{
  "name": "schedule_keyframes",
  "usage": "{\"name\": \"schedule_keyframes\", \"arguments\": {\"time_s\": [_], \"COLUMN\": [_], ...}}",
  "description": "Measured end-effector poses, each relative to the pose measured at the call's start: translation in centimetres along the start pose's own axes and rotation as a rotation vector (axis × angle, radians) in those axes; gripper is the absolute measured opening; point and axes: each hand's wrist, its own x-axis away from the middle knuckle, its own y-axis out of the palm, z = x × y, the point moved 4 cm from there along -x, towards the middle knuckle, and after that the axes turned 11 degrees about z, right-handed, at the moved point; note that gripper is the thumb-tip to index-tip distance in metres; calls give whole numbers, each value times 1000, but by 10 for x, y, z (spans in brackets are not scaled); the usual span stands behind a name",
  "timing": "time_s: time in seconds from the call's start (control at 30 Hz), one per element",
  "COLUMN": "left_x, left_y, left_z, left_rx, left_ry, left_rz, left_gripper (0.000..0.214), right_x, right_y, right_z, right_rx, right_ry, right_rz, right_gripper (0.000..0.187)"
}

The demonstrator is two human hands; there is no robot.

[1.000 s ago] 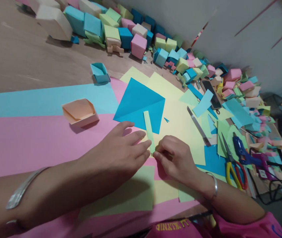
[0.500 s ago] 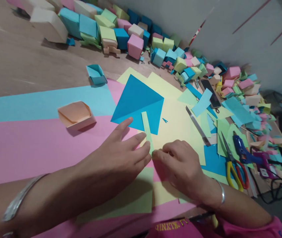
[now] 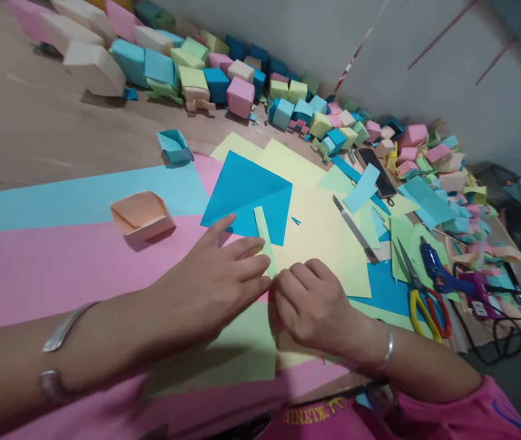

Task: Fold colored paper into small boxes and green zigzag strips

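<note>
A narrow pale-green paper strip (image 3: pixel 263 231) lies partly over a folded dark-blue paper sheet (image 3: pixel 247 180). My left hand (image 3: pixel 217 284) is spread out beside the strip, palm down, with its fingertips along the strip's left edge. Curled into a fist, my right hand (image 3: pixel 313 299) closes at the strip's near end, which its fingers hide. Left of the blue sheet sit an open peach paper box (image 3: pixel 145 219) and a smaller light-blue paper box (image 3: pixel 175 146). Yellow paper sheets (image 3: pixel 319 232) and a large pink sheet (image 3: pixel 58 263) lie underneath.
Rows of coloured paper blocks (image 3: pixel 240 98) stand along the wall. To the right lie a craft knife (image 3: pixel 355 229), scissors (image 3: pixel 427 305), a blue glue gun (image 3: pixel 437 269) with a black cord, a phone (image 3: pixel 377 172) and paper scraps (image 3: pixel 427 201).
My right hand has turned over into a tighter fist at the strip's near end. My left hand stays spread beside the strip. The whole view has shifted slightly.
</note>
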Motion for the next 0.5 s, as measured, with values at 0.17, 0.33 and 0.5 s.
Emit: {"name": "schedule_keyframes", "arguments": {"time_s": [0.17, 0.33, 0.5], "left_x": [-3, -6, -4], "left_y": [-2, -15, -31], "left_z": [1, 2, 4], "left_rx": [24, 35, 148], "left_ry": [17, -46, -201], "left_rz": [-3, 162, 245], "left_gripper": [16, 12, 28], "right_x": [2, 0, 0], "right_y": [5, -11, -31], "right_z": [6, 14, 21], "right_rx": [-6, -13, -150], "right_ry": [-76, -4, 192], "right_rz": [49, 233, 421], "right_gripper": [23, 15, 14]}}
